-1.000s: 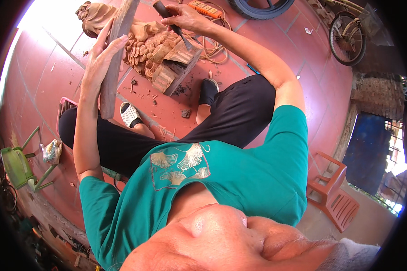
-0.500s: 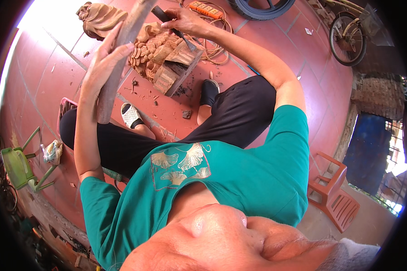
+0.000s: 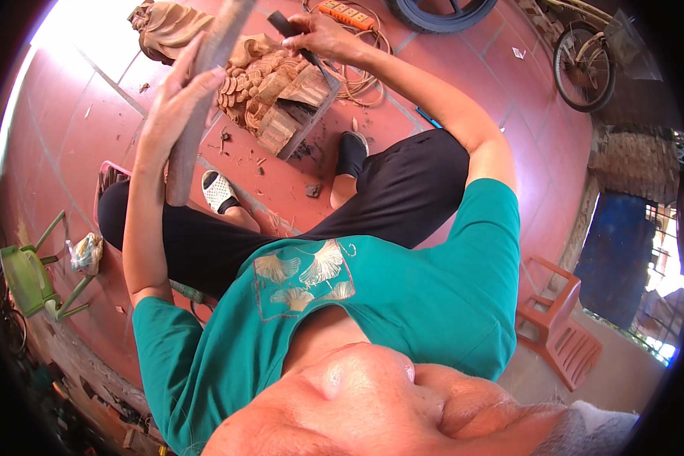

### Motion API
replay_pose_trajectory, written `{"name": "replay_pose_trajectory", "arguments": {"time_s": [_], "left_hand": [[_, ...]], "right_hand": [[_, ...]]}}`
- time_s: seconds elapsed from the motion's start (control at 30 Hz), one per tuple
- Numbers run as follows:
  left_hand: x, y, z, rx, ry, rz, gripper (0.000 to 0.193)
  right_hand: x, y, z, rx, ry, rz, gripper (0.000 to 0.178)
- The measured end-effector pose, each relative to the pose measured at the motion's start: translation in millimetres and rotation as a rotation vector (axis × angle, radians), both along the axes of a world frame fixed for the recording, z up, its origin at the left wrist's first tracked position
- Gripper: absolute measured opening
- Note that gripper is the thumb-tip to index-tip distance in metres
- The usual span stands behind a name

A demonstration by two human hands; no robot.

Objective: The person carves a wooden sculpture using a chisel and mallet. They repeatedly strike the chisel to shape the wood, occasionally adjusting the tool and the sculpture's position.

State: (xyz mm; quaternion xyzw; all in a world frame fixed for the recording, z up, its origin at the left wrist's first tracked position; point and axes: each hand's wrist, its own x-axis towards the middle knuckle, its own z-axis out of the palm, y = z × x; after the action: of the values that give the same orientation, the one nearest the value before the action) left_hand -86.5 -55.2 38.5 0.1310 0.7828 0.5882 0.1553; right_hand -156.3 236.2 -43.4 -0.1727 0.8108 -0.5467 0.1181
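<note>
My left hand point(image 3: 173, 106) is closed round a long wooden stick point(image 3: 186, 156), which slants up past the top edge of the view. In my right hand point(image 3: 323, 36) is a chisel point(image 3: 281, 24) with a dark handle; its blade points down to the right at the near end of a wood carving point(image 3: 270, 95). Whether the edge touches the wood I cannot tell. The carving lies on the floor ahead of my feet, with rounded, scale-like relief and a flat, darkened base. The stick covers part of its left side.
Behind it lies another carved piece point(image 3: 167, 30) with flowing folds. An orange power strip point(image 3: 346, 14) and coiled cord point(image 3: 365, 90) are beyond my right hand, near a tyre point(image 3: 441, 17). Wood chips litter the red tiles. A green stool point(image 3: 30, 281) is left, a brown plastic chair point(image 3: 555, 327) right.
The chisel and my right hand have shifted slightly right, and the blade now shows more edge-on. My left hand and the stick have barely moved.
</note>
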Motion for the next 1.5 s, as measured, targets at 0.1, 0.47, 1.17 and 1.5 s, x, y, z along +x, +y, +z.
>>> {"name": "replay_pose_trajectory", "arguments": {"time_s": [0.1, 0.47, 1.17, 1.5], "left_hand": [[-2.7, 3.2, 5.7, 0.098, 0.05, 0.081, 0.074], [-1.6, 3.5, 3.6, 0.046, 0.037, 0.099, 0.075], [-0.6, 2.7, -8.6, -0.049, 0.109, -0.03, 0.078], [2.1, 0.5, 5.1, 0.111, 0.082, 0.128, 0.072]], "right_hand": [[-18.4, 11.1, -10.0, -0.094, 0.117, -0.034, 0.026], [-10.4, -7.6, 2.4, 0.05, 0.124, -0.048, 0.03], [-7.4, 7.7, 0.3, -0.086, 0.013, -0.049, 0.024], [-0.9, -0.9, 9.1, -0.121, -0.074, -0.005, 0.027]]}}
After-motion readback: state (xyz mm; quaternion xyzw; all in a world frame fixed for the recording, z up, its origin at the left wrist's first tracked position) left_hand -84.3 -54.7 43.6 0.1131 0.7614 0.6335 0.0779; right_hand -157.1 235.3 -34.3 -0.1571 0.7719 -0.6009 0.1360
